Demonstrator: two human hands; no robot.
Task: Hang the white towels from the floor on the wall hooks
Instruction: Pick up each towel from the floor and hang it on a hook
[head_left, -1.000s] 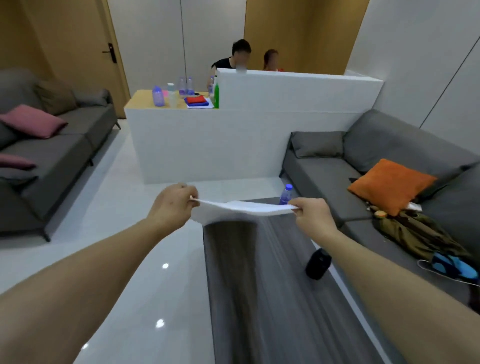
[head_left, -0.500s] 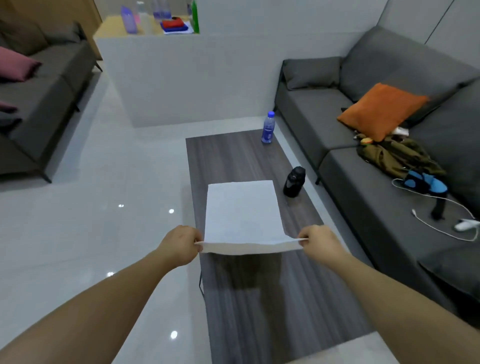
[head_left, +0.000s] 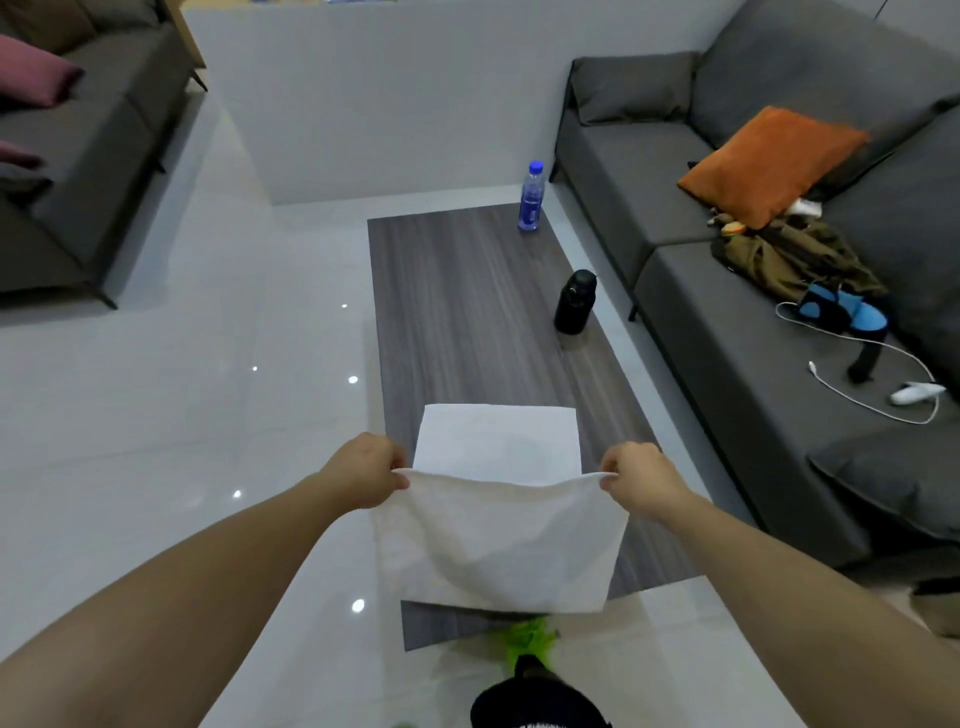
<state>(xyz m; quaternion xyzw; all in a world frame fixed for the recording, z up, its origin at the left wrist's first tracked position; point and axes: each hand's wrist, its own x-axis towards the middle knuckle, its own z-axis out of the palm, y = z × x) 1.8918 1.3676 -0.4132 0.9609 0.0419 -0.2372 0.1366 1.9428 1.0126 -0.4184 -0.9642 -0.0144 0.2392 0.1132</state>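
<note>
White cloth towel (head_left: 498, 540) is held up over the near end of the dark wood-grain coffee table (head_left: 457, 291), folded with its far half lying flat on the tabletop. Left hand (head_left: 366, 470) and right hand (head_left: 636, 475) each pinch 1 top corner. Clear blue-capped water bottle (head_left: 531, 197) and black flask (head_left: 574, 301) stand further along the table.

The towel (head_left: 498, 540) hides the table's (head_left: 467, 312) near edge between the hands. Its corners vanish inside both fists. Below the hands, a green shoe (head_left: 530, 642) shows only partly. Both sofas run off-frame.
</note>
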